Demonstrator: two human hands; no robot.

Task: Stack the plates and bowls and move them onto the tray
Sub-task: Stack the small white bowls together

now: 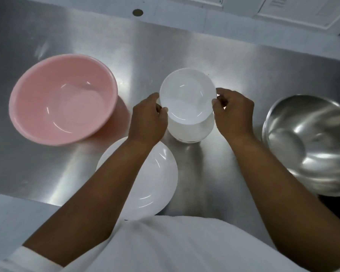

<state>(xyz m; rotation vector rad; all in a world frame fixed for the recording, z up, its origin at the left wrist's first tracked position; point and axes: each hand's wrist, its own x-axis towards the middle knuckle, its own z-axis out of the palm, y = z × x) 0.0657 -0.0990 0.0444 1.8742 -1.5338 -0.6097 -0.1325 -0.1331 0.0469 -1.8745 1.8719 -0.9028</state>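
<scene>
Head view: our left hand (pixel 148 114) and right hand (pixel 234 112) pinch the small white bowl (pixel 186 99) by its rim above another bowl (pixel 192 132) on the desk (pixel 204 55); a tilted drop could jam or chip them.

The person is reaching both forearms toward 12 o'clock, left hand (pixel 146 118) and right hand (pixel 234 112) pinching inward, fingers curled.
</scene>
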